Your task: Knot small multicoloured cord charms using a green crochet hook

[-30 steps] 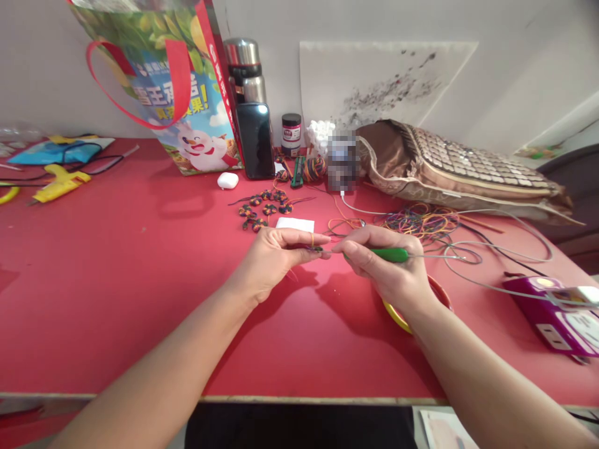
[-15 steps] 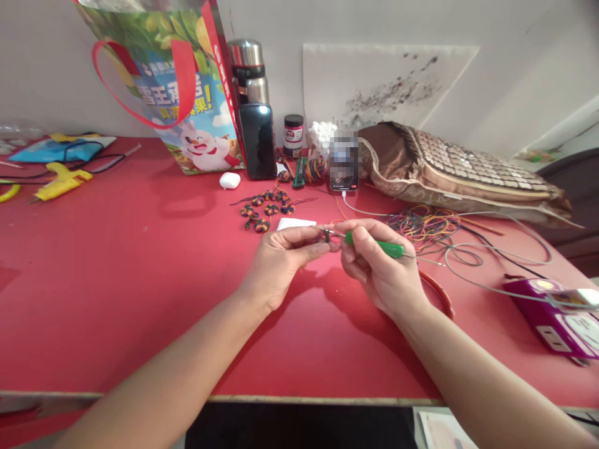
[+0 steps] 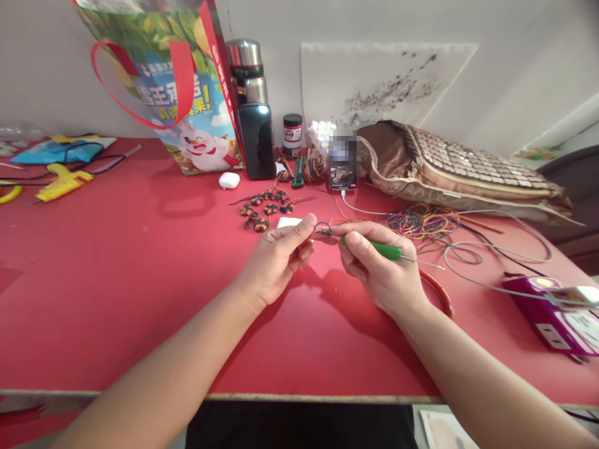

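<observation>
My right hand [image 3: 386, 274] grips a green-handled crochet hook [image 3: 387, 251] between thumb and fingers. Its thin metal shaft sticks out behind the hand to the right, and the working end points left. Dark yarn [image 3: 322, 228] forms a small loop at that end. My left hand [image 3: 274, 265] pinches this yarn, thumb raised on top and other fingers curled beneath. How much of the yarn piece lies within the fingers is hidden. Just beyond my hands lie several small crocheted dark-and-orange pieces [image 3: 262, 224] and a white slip [image 3: 286, 222].
A multicoloured yarn tangle [image 3: 418, 223] and a white cable lie right. Behind stand a phone [image 3: 257, 140], a charging phone [image 3: 343, 171], a jar [image 3: 292, 134], a shopping bag [image 3: 201, 143] and a beaded cushion [image 3: 458, 168]. A purple power strip [image 3: 538, 308] sits at right, a yellow glue gun [image 3: 63, 182] at left.
My left thumb has lifted and shifted up, and its fingers have curled under. The yarn now shows as an open loop near the hook's end. My right hand has hardly moved.
</observation>
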